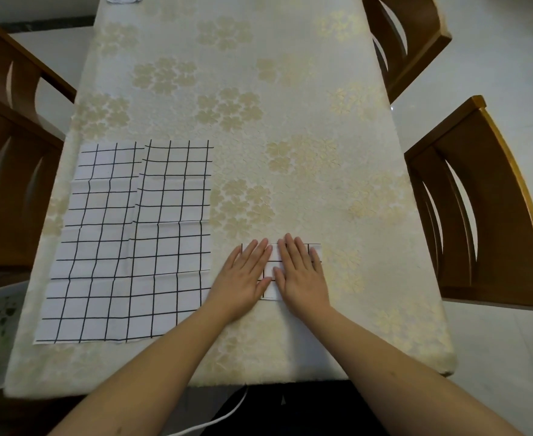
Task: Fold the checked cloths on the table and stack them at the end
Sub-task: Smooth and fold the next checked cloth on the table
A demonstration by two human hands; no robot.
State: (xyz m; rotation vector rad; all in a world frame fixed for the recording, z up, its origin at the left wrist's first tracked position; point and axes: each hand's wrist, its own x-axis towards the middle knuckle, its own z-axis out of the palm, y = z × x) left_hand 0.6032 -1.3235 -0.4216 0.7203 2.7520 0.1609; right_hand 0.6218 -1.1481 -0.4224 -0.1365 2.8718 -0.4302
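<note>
Where hands press: folded cloth beneath.

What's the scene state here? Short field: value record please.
folded cloth: small checked packet, mostly under both hands
left hand: flat, pressing the packet's left side
right hand: flat, pressing its right side
unfolded cloths: two flat, overlapping sheets left of the packet, apart from it
table: cream floral cover
chairs: wooden, on both sides
stack: not yet begun
</note>
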